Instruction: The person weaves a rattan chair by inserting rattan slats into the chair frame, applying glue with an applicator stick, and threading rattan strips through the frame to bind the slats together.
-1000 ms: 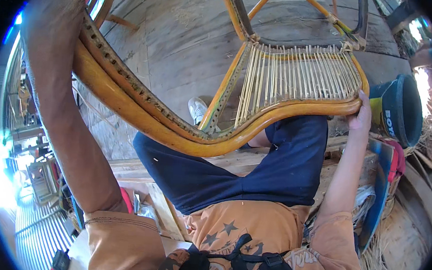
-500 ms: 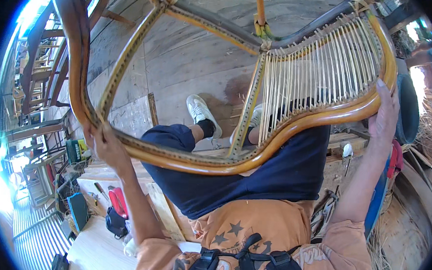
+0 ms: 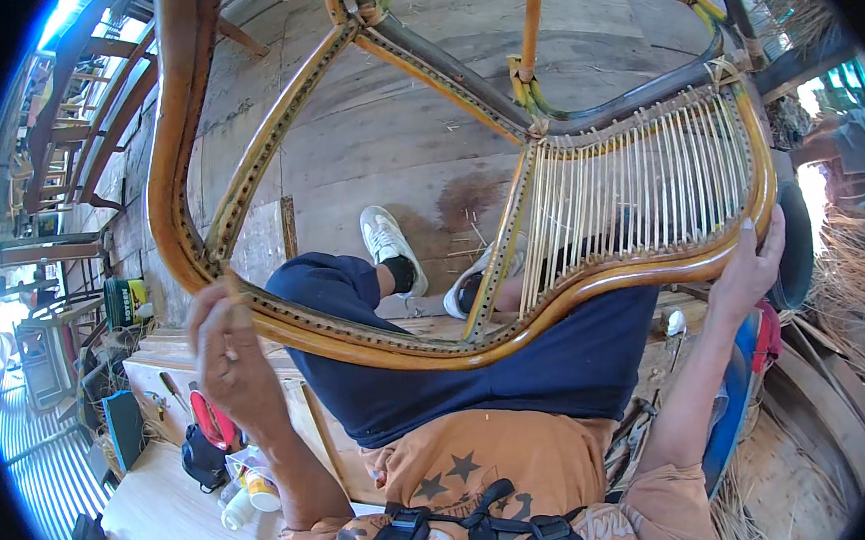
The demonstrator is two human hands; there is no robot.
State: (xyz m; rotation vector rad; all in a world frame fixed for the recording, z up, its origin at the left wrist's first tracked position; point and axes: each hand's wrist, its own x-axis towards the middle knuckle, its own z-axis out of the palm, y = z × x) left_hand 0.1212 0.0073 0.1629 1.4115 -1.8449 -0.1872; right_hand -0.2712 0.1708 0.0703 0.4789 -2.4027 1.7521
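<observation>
A varnished, curved chair frame lies across my lap, its edges lined with small holes. Pale cane strands run side by side across its right panel, while the middle and left panels are open. My right hand grips the outer rail at the right end, fingers stretched along it. Just off the rail's lower left bend is my left hand, with its fingers curled together. Whether anything small sits between those fingertips is hidden. Behind the panels, dark bars and an upright pole belong to the same frame.
Wooden chair parts stand at far left. A low wooden bench holds a red and black bag and plastic containers. To the right are a dark bucket, loose cane fibres and another person's arm.
My left hand has come off the rail and drawn down toward me, fingers curled. The frame has shifted slightly, showing more of its far part. My right hand has slid a little lower, still holding.
</observation>
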